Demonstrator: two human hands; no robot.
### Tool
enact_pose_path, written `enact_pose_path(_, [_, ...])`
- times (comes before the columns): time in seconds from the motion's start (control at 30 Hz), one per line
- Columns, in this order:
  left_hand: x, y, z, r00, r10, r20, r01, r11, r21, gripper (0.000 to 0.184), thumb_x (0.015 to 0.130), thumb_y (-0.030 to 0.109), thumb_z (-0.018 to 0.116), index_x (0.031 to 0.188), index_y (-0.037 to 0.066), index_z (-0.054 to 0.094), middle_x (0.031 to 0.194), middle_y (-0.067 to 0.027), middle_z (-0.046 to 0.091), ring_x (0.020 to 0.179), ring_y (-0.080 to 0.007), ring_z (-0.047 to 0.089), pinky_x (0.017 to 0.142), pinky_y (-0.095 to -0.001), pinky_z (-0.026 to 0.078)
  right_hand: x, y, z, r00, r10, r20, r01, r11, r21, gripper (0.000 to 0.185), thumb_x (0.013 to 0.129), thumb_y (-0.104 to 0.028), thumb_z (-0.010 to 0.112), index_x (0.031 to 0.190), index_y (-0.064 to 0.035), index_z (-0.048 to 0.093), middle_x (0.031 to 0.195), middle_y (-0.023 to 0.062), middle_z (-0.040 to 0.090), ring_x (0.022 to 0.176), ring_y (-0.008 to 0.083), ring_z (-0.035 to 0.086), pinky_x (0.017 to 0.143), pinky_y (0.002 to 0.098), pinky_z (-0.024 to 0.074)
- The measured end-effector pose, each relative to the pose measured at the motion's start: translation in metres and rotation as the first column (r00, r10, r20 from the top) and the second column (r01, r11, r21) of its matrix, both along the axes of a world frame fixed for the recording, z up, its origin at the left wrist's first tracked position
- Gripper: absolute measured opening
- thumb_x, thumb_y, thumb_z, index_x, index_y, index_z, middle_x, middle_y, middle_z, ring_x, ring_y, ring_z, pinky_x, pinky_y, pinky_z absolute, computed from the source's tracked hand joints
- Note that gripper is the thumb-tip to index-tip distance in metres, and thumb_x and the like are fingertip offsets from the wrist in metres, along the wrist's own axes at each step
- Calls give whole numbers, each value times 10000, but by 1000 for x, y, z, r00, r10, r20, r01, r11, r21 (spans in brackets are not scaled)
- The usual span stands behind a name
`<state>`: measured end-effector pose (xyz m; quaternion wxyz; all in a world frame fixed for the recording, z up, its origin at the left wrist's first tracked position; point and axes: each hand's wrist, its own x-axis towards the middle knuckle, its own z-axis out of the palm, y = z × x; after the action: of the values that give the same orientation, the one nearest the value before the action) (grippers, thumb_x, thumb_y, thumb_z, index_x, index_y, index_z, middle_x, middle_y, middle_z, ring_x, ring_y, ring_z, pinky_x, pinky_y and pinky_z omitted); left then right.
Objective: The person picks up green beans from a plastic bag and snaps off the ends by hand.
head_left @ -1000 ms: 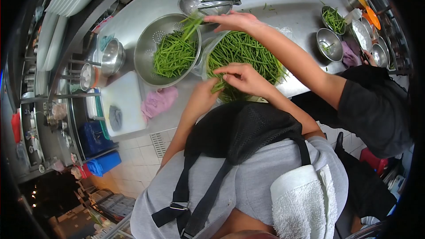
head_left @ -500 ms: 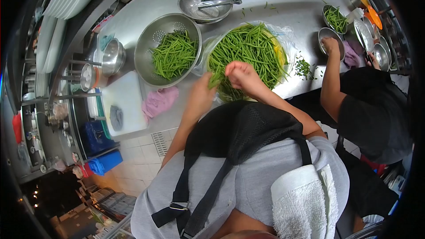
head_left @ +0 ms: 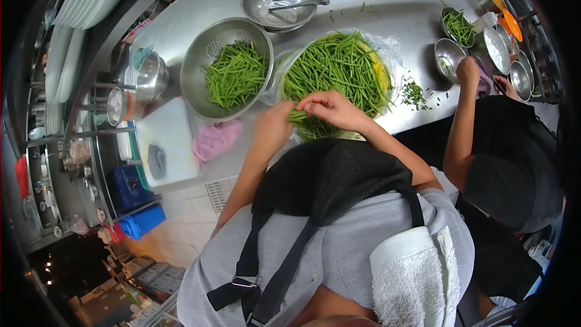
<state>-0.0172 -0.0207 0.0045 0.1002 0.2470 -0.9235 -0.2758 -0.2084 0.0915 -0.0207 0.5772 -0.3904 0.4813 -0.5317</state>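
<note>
My left hand [head_left: 273, 125] is closed around a small bunch of green beans [head_left: 296, 116] at the near left edge of a big plastic-lined heap of green beans [head_left: 339, 66]. My right hand [head_left: 333, 109] meets it there, thumb and fingers pinched at the ends of the bunch. Exactly how many beans are pinched is hidden by the fingers. To the left of the heap stands a large steel colander [head_left: 190, 79] with more green beans [head_left: 235, 75] inside.
Behind the colander is a smaller strainer bowl [head_left: 254, 3] with tongs [head_left: 299, 3] across it. Trimmed bean ends [head_left: 414, 94] lie right of the heap. A pink cloth [head_left: 215, 139] and white cutting board [head_left: 172, 160] are at left. A co-worker's hand [head_left: 468, 71] is beside a steel bowl [head_left: 445, 54].
My right hand has come left and down from above the heap to the bunch in my left hand. The co-worker's hand has moved right, out of the steel bowl.
</note>
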Motion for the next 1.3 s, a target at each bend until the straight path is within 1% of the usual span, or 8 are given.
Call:
enact_pose_path(0.07, [2, -3, -4, 1000, -22, 21, 23, 999, -25, 319, 780, -1, 682, 1093, 39, 630, 987, -192, 671, 928, -439, 648, 770, -515, 505, 4, 1, -6, 933, -78, -351, -28, 958, -287, 235, 1014, -142, 586, 1158, -10, 716, 932, 49, 686, 741, 138, 615, 652, 290, 492])
enact_pose_path(0.1, [3, -4, -4, 1000, -21, 22, 22, 999, -25, 319, 780, -1, 682, 1093, 39, 630, 987, -192, 671, 928, -439, 648, 770, -515, 505, 2, 3, 5, 892, -71, -447, -61, 959, -275, 220, 970, -129, 625, 1110, 12, 718, 965, 95, 705, 784, 207, 667, 703, 345, 530])
enact_pose_path(0.2, [5, -4, -4, 996, -42, 81, 46, 998, -48, 305, 789, 17, 686, 1088, 47, 640, 997, -192, 680, 933, -440, 648, 768, -512, 509, 1, 5, 15, 792, -35, -609, -150, 956, -250, 231, 912, -120, 659, 1086, 20, 718, 957, 145, 699, 764, 258, 675, 709, 363, 539])
enact_pose_path(0.3, [6, -4, -4, 992, -40, 121, 46, 998, -41, 293, 785, 18, 692, 1072, 51, 644, 1011, -193, 686, 937, -440, 649, 763, -517, 505, 2, 6, 26, 777, 43, -628, -171, 975, -145, 232, 835, -116, 673, 1000, 41, 716, 930, 203, 705, 812, 355, 685, 760, 414, 550])
enact_pose_path(0.53, [5, 2, -5, 975, -71, 208, 74, 997, -8, 305, 769, -3, 697, 1063, 48, 633, 1006, -203, 687, 951, -441, 648, 777, -521, 503, 2, 5, 9, 714, 89, -695, -231, 966, -113, 209, 825, -156, 677, 921, 27, 701, 817, 205, 677, 736, 362, 660, 707, 435, 516])
enact_pose_path(0.7, [6, 7, -7, 967, -113, 229, 100, 993, 64, 312, 760, -12, 698, 1060, 44, 630, 1013, -213, 684, 954, -448, 645, 786, -526, 502, 0, 8, 19, 754, 310, -579, -329, 941, 75, 222, 847, -175, 673, 939, 24, 704, 765, 183, 674, 690, 325, 645, 681, 420, 502])
enact_pose_path(0.9, [8, 7, -9, 986, -90, 142, 81, 994, 69, 305, 766, -14, 689, 1060, 38, 627, 1017, -224, 686, 959, -459, 640, 791, -533, 501, -3, 5, 5, 813, 305, -496, -341, 940, 18, 215, 857, -168, 666, 956, 15, 719, 736, 137, 669, 653, 235, 629, 670, 390, 499])
enact_pose_path(1.3, [11, 9, -11, 986, -65, 156, 57, 997, 54, 315, 778, -11, 691, 1082, 35, 618, 1019, -224, 682, 963, -464, 635, 788, -535, 498, 2, 4, -1, 807, 287, -516, -314, 949, 38, 199, 851, -134, 661, 950, 31, 710, 724, 145, 666, 647, 195, 622, 662, 371, 501])
